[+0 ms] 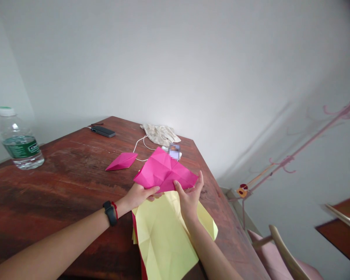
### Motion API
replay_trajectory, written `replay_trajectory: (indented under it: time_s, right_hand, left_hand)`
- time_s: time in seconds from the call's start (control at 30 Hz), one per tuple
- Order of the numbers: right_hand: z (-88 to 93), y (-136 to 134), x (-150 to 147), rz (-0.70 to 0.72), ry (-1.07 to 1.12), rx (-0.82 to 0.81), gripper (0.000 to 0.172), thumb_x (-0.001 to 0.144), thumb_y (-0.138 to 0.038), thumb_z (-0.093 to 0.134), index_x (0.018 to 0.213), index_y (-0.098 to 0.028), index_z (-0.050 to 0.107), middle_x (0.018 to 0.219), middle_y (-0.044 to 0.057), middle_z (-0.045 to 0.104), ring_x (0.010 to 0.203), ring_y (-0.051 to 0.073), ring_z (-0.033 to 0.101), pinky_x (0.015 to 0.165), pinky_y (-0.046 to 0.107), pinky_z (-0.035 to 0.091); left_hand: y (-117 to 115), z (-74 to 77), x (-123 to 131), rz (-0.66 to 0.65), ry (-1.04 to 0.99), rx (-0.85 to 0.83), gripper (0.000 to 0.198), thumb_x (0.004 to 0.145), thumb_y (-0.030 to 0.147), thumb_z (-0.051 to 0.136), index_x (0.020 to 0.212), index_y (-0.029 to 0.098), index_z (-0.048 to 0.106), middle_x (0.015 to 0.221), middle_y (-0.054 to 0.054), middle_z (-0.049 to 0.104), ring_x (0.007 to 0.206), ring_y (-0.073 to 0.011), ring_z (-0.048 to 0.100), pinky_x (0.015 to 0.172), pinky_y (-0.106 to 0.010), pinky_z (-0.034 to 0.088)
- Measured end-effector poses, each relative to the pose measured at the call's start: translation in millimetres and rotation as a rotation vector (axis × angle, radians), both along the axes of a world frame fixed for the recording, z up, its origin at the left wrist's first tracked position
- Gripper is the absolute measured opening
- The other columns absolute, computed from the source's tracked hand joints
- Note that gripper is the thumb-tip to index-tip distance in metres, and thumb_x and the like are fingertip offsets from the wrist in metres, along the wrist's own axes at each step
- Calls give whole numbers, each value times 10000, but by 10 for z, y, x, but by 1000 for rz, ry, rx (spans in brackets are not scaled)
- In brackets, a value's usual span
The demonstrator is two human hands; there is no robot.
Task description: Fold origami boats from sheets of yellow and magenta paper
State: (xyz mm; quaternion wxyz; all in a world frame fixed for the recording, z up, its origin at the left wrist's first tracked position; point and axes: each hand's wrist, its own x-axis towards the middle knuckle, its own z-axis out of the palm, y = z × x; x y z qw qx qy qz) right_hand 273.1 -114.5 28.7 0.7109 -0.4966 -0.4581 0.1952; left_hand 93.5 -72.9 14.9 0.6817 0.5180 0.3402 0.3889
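Observation:
A creased pink sheet of origami paper [163,169] is held up over the table between both hands. My left hand [140,196] pinches its lower left edge, thumb on top. My right hand [189,194] grips the lower right edge with the thumb pressed on the near side and fingers behind. Below them lies creased yellow paper [163,237], with a red sheet's edge showing under its left side. A folded pink diamond-shaped paper piece [122,161] rests on the table to the left of the held sheet.
On the dark wooden table [61,186] stand a water bottle [21,144] at left and a dark flat device [103,131] farther back. Whitish gloves [160,134] and a white cord lie behind the paper. A pink coat rack [306,147] and a chair [275,249] are at right.

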Motion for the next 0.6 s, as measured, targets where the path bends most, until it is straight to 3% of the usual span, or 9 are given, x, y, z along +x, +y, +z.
replay_trajectory:
  time_s: [0.07, 0.13, 0.2, 0.3, 0.4, 0.6]
  right_hand:
    - [8, 29, 71, 27, 98, 9, 1151, 736, -419, 820, 1552, -284, 20, 1217, 152, 630, 900, 223, 713, 785, 382, 609]
    - [8, 58, 134, 60, 182, -5, 1135, 730, -422, 826, 1549, -299, 51, 1108, 106, 673, 825, 212, 720, 742, 385, 617]
    - [-7, 69, 148, 152, 228, -82, 903, 754, -429, 806, 1480, -280, 290, 966, 51, 693, 751, 192, 712, 704, 362, 617]
    - [-66, 34, 53, 373, 260, -229, 447, 787, -429, 774, 1132, -196, 611, 900, 65, 711, 769, 207, 705, 677, 347, 610]
    - [-144, -20, -87, 436, 347, -237, 369, 755, -408, 802, 1014, -198, 644, 930, 65, 728, 801, 234, 704, 701, 390, 614]
    - [-171, -40, -155, 340, 304, -202, 330, 740, -442, 808, 905, -204, 651, 816, 42, 718, 719, 225, 675, 675, 393, 599]
  left_hand:
    - [19, 12, -8, 43, -14, -23, 409, 713, 388, 834, 982, 106, 708, 916, -149, 798, 788, -253, 774, 610, -279, 559]
    - [32, 29, -18, 91, -36, -40, 390, 724, 371, 832, 972, 106, 690, 861, -143, 797, 734, -239, 771, 587, -270, 552]
    - [38, 51, -31, 113, -56, -42, 375, 748, 376, 815, 973, 108, 678, 823, -139, 793, 702, -234, 768, 592, -279, 556]
    - [24, 74, -55, 32, -33, 3, 380, 746, 397, 807, 964, 109, 689, 802, -126, 790, 684, -235, 761, 578, -279, 541]
    - [-10, 52, -68, -101, 74, 108, 347, 746, 422, 786, 931, 133, 735, 775, -87, 791, 706, -225, 749, 579, -260, 517]
    - [-35, -65, -70, -188, 190, 175, 397, 811, 484, 692, 988, 136, 765, 899, -122, 800, 805, -246, 747, 674, -297, 535]
